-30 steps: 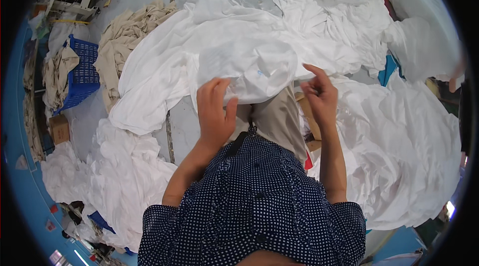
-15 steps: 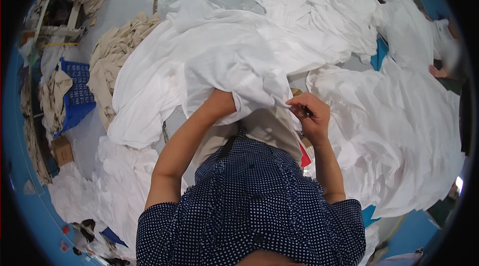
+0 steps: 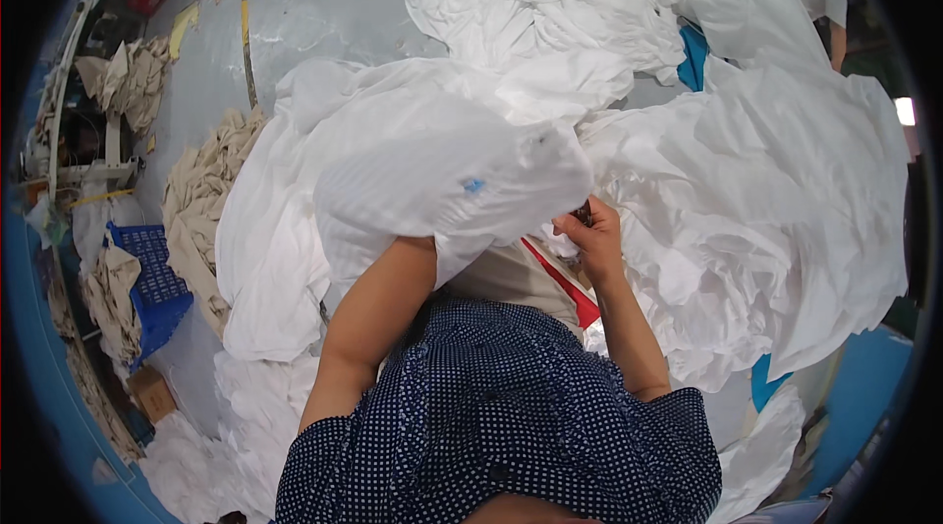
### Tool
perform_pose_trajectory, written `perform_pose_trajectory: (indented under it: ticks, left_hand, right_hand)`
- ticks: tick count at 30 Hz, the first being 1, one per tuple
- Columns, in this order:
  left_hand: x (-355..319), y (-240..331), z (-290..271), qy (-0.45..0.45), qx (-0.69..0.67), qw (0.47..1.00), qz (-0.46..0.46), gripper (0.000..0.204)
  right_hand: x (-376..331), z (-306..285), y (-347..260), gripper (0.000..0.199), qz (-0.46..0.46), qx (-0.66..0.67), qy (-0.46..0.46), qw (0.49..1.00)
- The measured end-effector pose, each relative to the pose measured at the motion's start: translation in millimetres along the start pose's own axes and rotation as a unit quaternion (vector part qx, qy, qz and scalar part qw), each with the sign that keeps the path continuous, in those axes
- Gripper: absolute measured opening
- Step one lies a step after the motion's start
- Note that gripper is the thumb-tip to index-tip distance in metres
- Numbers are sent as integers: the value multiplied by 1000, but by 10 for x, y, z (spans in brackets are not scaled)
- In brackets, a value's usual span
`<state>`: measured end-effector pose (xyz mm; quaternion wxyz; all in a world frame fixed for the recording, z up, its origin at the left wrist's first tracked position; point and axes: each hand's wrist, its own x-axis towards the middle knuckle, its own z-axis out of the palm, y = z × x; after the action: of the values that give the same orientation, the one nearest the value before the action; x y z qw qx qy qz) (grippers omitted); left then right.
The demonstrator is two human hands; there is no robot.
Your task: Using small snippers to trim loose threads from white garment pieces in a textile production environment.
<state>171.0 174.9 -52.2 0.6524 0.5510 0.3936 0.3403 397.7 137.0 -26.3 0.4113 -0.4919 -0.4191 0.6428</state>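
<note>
Aslant, white cloth (image 3: 403, 178), long axis toward upper right

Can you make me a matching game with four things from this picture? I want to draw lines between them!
Column one:
1. Left hand
2. Right hand
3. Basket
4. Box

Column two:
A. Brown
B. Hidden by the white cloth
C. Blue, with little holes
D. Holding a small dark object

Right pairs: 1-B, 2-D, 3-C, 4-A
</note>
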Motion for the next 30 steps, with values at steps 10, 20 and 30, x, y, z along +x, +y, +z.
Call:
perform_pose_trajectory:
  ticks: [10,20,30]
  left_hand:
    - [-179,89,-92,10,-16,1000,-19,60]
    - [-367,61,230,69,-41,996,-46,62]
    - [-526,59,224,111,-74,989,-64,65]
  right_hand:
    - [108,64,-590,18,-88,-20,119,989]
    - [130,364,-287,28,-281,-290,135,905]
    - [232,485,-186,23,-368,-390,115,836]
